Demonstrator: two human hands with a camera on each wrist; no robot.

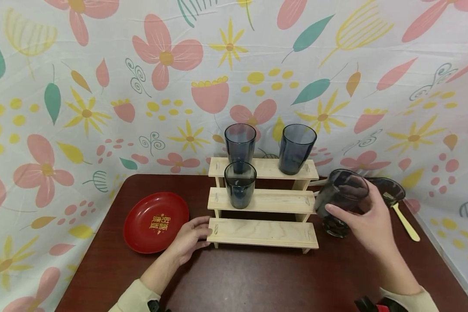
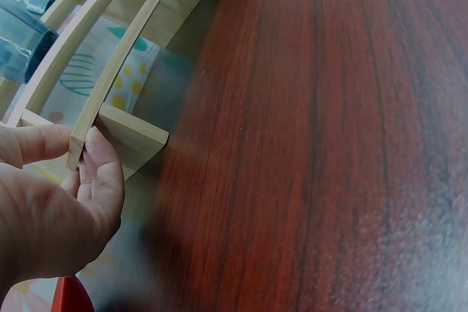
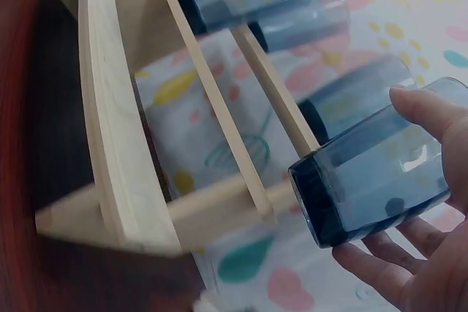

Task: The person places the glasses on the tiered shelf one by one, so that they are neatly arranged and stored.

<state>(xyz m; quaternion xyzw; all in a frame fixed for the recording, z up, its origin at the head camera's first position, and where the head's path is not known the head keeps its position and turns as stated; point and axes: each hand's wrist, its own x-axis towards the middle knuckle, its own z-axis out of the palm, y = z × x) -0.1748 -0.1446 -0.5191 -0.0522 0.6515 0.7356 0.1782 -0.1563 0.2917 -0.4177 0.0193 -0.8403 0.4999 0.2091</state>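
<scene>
**Smoky tumbler in the air next to the step shelf**

Nearest the person, the left hand (image 1: 189, 240) rests on the dark wood counter (image 1: 257, 281), thumb and fingers pinched on the left end of the bottom step of the wooden three-step shelf (image 1: 263, 234), bracing it. The right hand (image 1: 364, 221) has its grip wrapped round a dark blue tumbler (image 1: 341, 195), held tilted off the counter just right of the middle step.

The tumbler looks rigid, smooth and probably slick, light when empty, and likely breakable if it's glass. Mid-wall, where the fingers sit now, seems the safest spot to hold it.

A red plate (image 1: 156, 222) sits left of the shelf. Farther back, one tumbler (image 1: 239, 184) stands on the middle step and two more (image 1: 239, 143) (image 1: 296, 148) on the top. A dark bowl with a pale spoon (image 1: 405, 221) lies behind the right hand.
</scene>
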